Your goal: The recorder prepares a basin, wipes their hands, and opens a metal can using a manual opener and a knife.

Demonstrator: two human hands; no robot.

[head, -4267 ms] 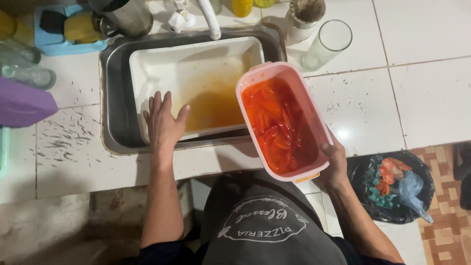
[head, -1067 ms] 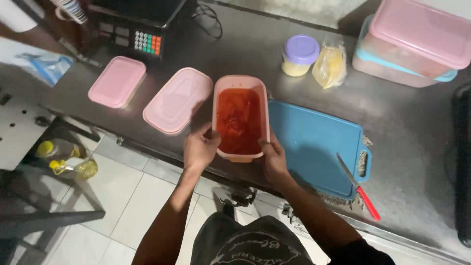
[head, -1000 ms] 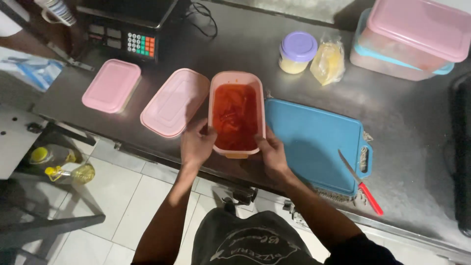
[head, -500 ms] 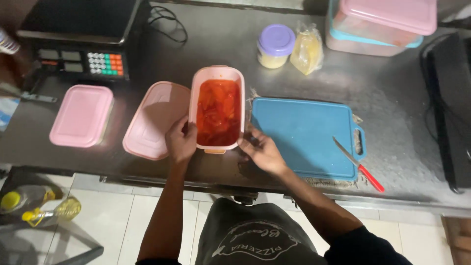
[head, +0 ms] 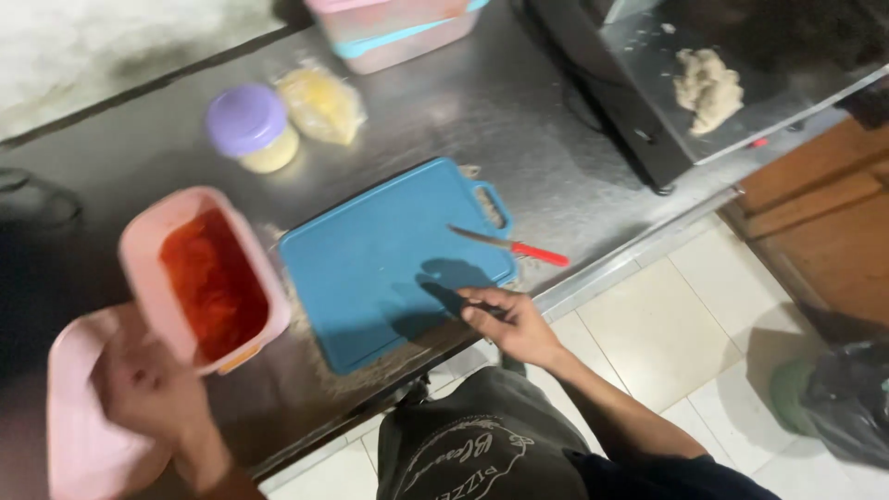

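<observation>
While only the head view is on offer, it shows the work plainly enough around the blue cutting board (head: pixel 394 262), which lies on the steel bench (head: pixel 556 139). Just left of the board, touching its edge, stands a pink tub (head: pixel 204 278) of red, wet-looking food. The left hand (head: pixel 153 393) is below and left of the board, blurred; it seems to rest on the pink lid (head: pixel 79 417) just beneath the tub, fingers loosely spread, though whether it grips anything cannot be told. The right hand (head: pixel 509 324) hovers at the board's near right corner, fingers half curled and empty, closing on nothing.

A knife with a red handle (head: pixel 509 245) lies across the board's right edge, blade on the board, handle over the bench, near the right hand but apart from it. Beyond the board's far left corner sit a purple-lidded jar (head: pixel 250 130) and a bag of yellow stuff (head: pixel 319 104); further back is a stack of pink containers (head: pixel 389 23).

Judged from this, taking the knife well means gripping the handle, not the blade, and keeping the tub steady and level so nothing slops onto the board.
</observation>
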